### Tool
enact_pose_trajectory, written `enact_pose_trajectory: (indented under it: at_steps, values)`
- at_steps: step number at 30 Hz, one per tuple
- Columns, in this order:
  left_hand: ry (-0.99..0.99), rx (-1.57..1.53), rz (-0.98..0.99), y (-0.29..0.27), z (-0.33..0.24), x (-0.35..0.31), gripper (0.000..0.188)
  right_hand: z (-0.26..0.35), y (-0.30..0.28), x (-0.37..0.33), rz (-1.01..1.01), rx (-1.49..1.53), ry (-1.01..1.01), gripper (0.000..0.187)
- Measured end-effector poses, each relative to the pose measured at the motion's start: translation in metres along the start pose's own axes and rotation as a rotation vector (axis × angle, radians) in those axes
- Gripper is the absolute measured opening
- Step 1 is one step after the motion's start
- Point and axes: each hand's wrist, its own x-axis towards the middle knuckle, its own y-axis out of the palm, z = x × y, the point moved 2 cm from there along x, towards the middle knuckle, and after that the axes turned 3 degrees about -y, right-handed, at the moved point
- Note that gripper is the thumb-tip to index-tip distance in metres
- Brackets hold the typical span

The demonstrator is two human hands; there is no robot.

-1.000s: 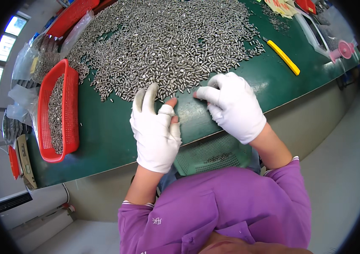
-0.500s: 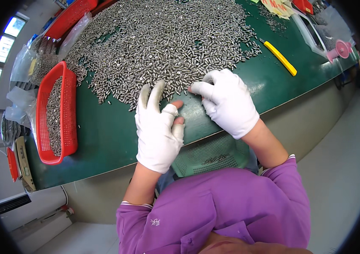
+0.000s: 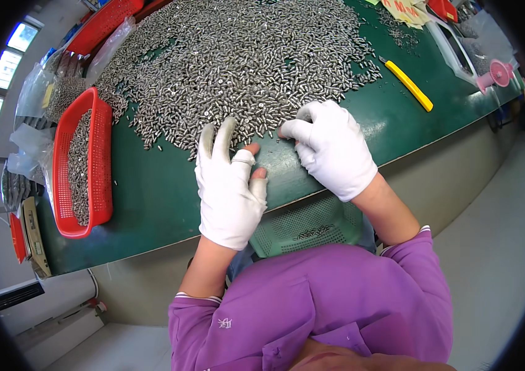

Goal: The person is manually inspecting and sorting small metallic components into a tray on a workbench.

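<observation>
A wide heap of small silvery metal pins (image 3: 237, 68) spreads over the green table (image 3: 145, 204). Both my hands wear white gloves with some bare fingertips. My left hand (image 3: 228, 191) lies at the heap's near edge, its fingers apart and two of them reaching onto the pins; nothing shows in its grasp. To its right, my right hand (image 3: 333, 148) bends its fingers inward at the same edge, close to a few stray pins. Its closed fingers hide whatever they may hold.
At left stands a red basket (image 3: 100, 185) with metal pins in it. A yellow cutter knife (image 3: 407, 85) and a pink stand (image 3: 495, 75) lie to the right. Below the table edge sits a green basket (image 3: 281, 238) holding a few dark pieces.
My left hand has shifted slightly to the left. My right hand stays almost in place, its fingertips a touch lower.
</observation>
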Motion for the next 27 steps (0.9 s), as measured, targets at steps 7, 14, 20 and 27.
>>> enact_pose_trajectory:
  at_steps: [7,14,20,27]
  values:
    - [0.012,-0.028,-0.009,0.0,0.0,0.0,0.032,0.0,-0.001,0.0,-0.043,0.04,-0.006,0.012]
    - [0.033,0.019,0.015,0.001,-0.002,0.002,0.036,0.001,0.0,-0.003,0.022,0.051,0.019,0.021]
    - [0.136,-0.036,0.128,-0.003,-0.005,0.003,0.038,0.0,-0.006,-0.007,-0.05,0.089,0.029,0.021]
    - [0.055,-0.132,0.009,0.0,0.005,-0.005,0.042,0.015,-0.013,-0.012,-0.025,0.078,-0.161,0.037]
